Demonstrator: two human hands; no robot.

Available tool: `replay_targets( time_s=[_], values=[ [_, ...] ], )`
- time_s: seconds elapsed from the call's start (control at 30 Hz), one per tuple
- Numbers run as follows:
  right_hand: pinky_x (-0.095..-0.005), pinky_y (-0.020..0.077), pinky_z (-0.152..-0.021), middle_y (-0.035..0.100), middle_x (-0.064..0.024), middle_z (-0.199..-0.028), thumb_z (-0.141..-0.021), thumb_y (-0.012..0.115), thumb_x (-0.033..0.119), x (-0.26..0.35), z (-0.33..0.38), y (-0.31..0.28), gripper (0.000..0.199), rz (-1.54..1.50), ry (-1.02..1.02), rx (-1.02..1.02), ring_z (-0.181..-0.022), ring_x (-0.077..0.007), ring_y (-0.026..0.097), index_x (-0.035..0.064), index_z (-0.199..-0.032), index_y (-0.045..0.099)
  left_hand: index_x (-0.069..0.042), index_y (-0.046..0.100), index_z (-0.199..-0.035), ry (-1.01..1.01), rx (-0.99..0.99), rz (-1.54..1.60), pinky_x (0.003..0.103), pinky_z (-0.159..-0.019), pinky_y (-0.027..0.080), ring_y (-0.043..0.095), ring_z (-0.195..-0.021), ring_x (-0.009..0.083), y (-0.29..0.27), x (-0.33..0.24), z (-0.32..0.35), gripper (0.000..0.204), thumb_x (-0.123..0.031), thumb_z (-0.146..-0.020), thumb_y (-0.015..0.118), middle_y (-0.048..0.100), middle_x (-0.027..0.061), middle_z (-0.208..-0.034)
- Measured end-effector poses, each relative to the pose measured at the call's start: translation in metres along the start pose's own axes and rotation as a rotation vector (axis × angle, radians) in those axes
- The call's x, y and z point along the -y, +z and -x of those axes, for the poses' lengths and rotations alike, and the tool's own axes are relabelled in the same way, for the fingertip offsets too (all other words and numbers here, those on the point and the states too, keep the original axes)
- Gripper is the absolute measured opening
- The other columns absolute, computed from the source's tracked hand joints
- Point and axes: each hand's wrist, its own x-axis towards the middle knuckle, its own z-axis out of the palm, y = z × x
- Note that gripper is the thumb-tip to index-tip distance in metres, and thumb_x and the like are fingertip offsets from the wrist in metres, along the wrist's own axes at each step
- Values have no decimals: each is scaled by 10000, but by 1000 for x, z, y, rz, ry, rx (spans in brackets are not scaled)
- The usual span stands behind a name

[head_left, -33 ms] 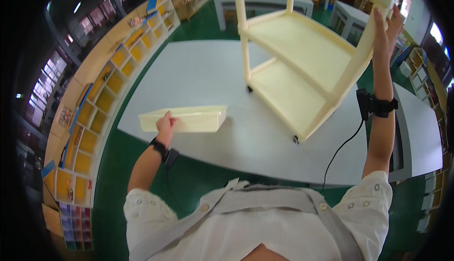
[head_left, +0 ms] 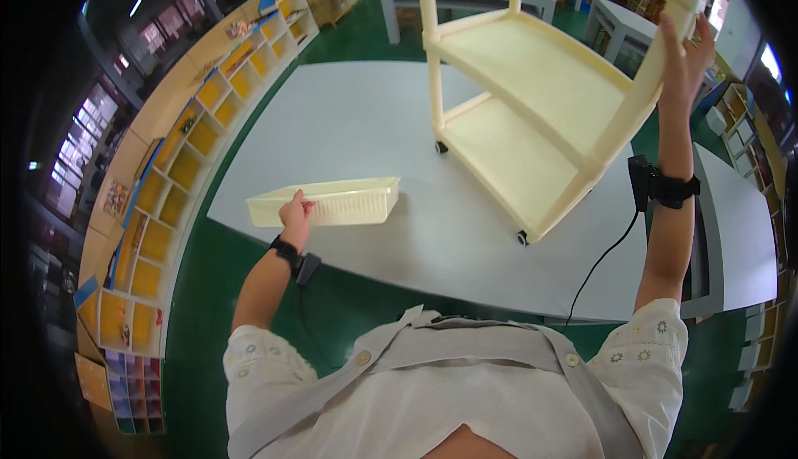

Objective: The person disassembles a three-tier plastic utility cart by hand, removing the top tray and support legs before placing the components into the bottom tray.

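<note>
Basket (head_left: 353,201) at 9 o'clock, cart (head_left: 540,85) at 2 o'clock
Left hand (head_left: 295,212) grips the basket's near side; right hand (head_left: 683,68), open with fingers extended, touches the cart's frame.

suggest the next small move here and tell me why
I'd probably have the left grip ease the basket slightly toward the cart. It has hold of the basket's near side, the basket is apart from the cart, and the right grip rests against an upright. The cart has casters, so gently seems wise.
</note>
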Motion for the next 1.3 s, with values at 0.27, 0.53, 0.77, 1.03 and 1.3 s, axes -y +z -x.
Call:
replay_targets(
  time_s=[0.27, 0.53, 0.77, 1.03, 1.3],
  values=[
    [-193, 358, -444, 468, -18, -604, -788, 657, 188, 17, 4, -4, 287, -358, 341, 241, -459, -69, 422, -16, -939, 523, -42, 512, -637, -171, 102, -47, 236, -465, 408, 488, -478, 132, -59, 95, -1, 270, -218, -829, 583, 524, 48, -578],
    [-173, 254, -388, 337, 30, -567, -899, 495, 131, -23, -17, -77, 140, -653, 378, 440, -420, -28, 303, 26, -988, 470, -87, 532, -773, -482, 254, -3, 260, -557, 451, 521, -588, 139, -94, 162, 5, 95, -153, -817, 584, 515, 16, -652],
    [-176, 291, -378, 377, 27, -525, -934, 418, 316, -60, -25, -168, 247, -802, 466, 461, -376, -57, 347, 75, -984, 439, 36, 642, -798, 173, 859, -1137, 310, -573, 513, 632, -545, 202, -13, 37, 41, 198, -154, -753, 610, 618, 142, -612],
    [-265, 410, -608, 550, -55, -816, -898, 438, 414, -51, -61, -216, 383, -314, 283, -110, -702, -110, 520, 75, -1075, 461, 20, 625, -908, 899, 790, -129, 220, -607, 452, 552, -599, 103, 159, -266, 132, 181, -122, -868, 520, 597, 50, -706],
    [-394, 360, -959, 536, -147, -1142, -784, 539, 159, 142, -52, -105, 432, 77, -367, 364, -1085, -258, 506, 70, -1201, 472, -53, 548, -1048, 2348, 406, -116, 345, -877, 425, 542, -989, 286, 285, -404, 277, 352, -14, -698, 554, 564, 116, -1062]
  ],
)
